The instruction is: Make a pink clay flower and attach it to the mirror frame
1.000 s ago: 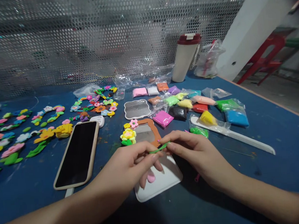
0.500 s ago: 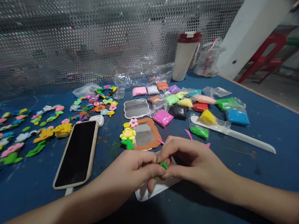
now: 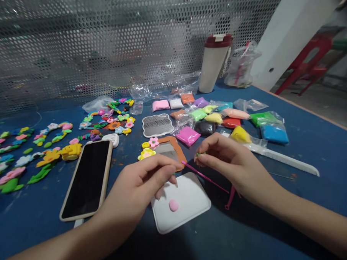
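My left hand [image 3: 152,180] pinches a bit of green clay, mostly hidden by the fingertips, above the left edge of a white board [image 3: 185,217]. A pink clay piece [image 3: 173,205] lies on that board. To the right and a little higher, my right hand [image 3: 223,158] closes thumb and fingers on a small green clay piece [image 3: 201,154]. Behind my hands lies a mirror with a brown clay border [image 3: 178,151], a pink flower [image 3: 153,142] and a yellow flower [image 3: 146,153]. Pink tools [image 3: 206,177] lie between the board and my right hand.
A phone [image 3: 88,179] and clay-decorated pieces [image 3: 49,156] lie left. Bagged clay [image 3: 188,136], a white-framed mirror [image 3: 157,125] and a comb [image 3: 290,162] lie behind and right. A cup [image 3: 213,65] stands at the back, before a perforated metal panel [image 3: 100,45].
My hands have moved apart, left hand to the left and right hand up and rightward. The green clay between them is now in two parts. The white board, pink clay and tools are uncovered.
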`<state>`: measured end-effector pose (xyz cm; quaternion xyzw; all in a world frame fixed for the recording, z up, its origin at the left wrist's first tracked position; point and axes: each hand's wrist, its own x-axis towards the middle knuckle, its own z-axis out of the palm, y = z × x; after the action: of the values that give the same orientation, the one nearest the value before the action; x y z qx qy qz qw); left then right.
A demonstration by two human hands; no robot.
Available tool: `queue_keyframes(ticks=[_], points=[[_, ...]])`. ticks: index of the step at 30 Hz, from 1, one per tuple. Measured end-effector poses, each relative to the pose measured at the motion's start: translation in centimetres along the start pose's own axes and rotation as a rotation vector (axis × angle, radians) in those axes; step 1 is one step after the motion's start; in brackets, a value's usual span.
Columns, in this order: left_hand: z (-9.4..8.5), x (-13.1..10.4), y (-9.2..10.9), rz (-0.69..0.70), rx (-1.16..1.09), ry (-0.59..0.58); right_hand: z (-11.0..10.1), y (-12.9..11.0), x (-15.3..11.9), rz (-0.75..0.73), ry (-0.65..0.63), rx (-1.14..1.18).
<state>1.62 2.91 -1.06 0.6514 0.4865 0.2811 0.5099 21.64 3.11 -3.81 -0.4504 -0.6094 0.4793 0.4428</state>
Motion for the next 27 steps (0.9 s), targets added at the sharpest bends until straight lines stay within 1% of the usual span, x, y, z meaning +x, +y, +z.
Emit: queue_keyframes(ticks=[2,4,6,9,13,17,21,25,27], points=[[0.0,0.0,-0.3,0.117,0.168,0.000,-0.1,0.2,0.3,0.051,-0.003,0.096],[0.0,0.1,-0.8,0.221,0.331,-0.039,-0.1,0.4,0.4,0.104,-0.030,0.156],[0.1,0.2,-1.2,0.240,0.456,-0.066,-0.1,0.5,0.4,0.145,-0.050,0.169],[0.1,0.2,-1.4,0.222,0.575,-0.038,0.0,0.3,0.1,0.147,-0.047,0.118],[0.0,0.0,-1.4,0.314,0.626,0.017,0.0,0.1,-0.1,0.126,-0.068,0.118],[0.0,-0.2,-1.6,0.354,0.644,-0.010,0.0,0.2,-0.1,0.167,-0.128,0.202],[0.1,-0.3,-1.6,0.305,0.682,-0.022,0.1,0.2,-0.2,0.179,-0.125,0.162],[0.0,-0.5,-1.3,0.246,0.698,-0.032,0.2,0.1,-0.3,0.181,-0.193,0.169],[0.0,-0.5,-1.2,0.245,0.699,-0.036,0.2,0.0,-0.3,0.179,-0.198,0.112]])
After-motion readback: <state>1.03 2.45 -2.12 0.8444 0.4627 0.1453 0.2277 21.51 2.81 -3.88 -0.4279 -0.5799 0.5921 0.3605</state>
